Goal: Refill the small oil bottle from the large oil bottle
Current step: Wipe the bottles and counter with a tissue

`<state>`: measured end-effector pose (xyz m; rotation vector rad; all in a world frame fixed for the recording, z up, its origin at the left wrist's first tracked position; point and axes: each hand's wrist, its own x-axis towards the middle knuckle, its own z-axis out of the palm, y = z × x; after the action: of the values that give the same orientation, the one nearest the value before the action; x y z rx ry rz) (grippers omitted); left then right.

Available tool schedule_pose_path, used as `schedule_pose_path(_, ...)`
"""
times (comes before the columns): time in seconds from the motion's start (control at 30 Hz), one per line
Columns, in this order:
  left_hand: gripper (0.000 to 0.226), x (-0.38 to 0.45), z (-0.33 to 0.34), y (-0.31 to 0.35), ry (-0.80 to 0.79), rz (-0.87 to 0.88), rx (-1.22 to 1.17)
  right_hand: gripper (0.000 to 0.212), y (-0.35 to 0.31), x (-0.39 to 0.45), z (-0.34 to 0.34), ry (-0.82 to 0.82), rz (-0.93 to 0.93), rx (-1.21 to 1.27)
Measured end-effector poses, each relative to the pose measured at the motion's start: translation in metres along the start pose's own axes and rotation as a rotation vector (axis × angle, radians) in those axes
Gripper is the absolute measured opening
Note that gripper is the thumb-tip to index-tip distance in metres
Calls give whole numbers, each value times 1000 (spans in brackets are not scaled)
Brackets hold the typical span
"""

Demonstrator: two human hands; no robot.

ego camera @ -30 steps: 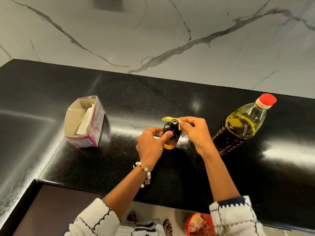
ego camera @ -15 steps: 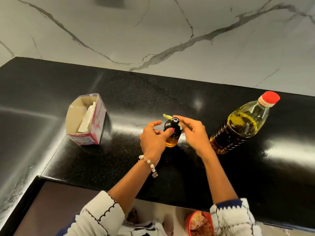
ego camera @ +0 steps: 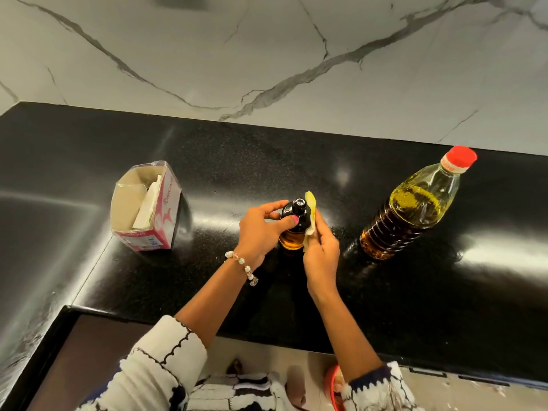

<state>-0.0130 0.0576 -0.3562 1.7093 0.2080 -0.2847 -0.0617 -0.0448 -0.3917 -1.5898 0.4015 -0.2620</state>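
Note:
The small oil bottle stands upright on the black counter, dark at its top with amber oil low in its body. My left hand grips its shoulder from the left, thumb across the front. My right hand presses a yellowish tissue against the bottle's right side. The large oil bottle, clear plastic with a red cap, stands to the right, holding yellow oil, and neither hand touches it.
An open pink-and-white tissue box sits on the counter to the left. A white marble wall rises behind the counter. The counter's front edge runs just below my forearms, with a red container on the floor below.
My right hand has dropped from the bottle's top down its right side, taking the tissue with it. My left hand keeps its hold on the small bottle.

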Motion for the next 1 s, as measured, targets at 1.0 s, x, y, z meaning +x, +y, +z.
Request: schedule_pose_path(1.0,34,7,-32,4,-52,75,280,35,8,-16,8,57,87,-113)
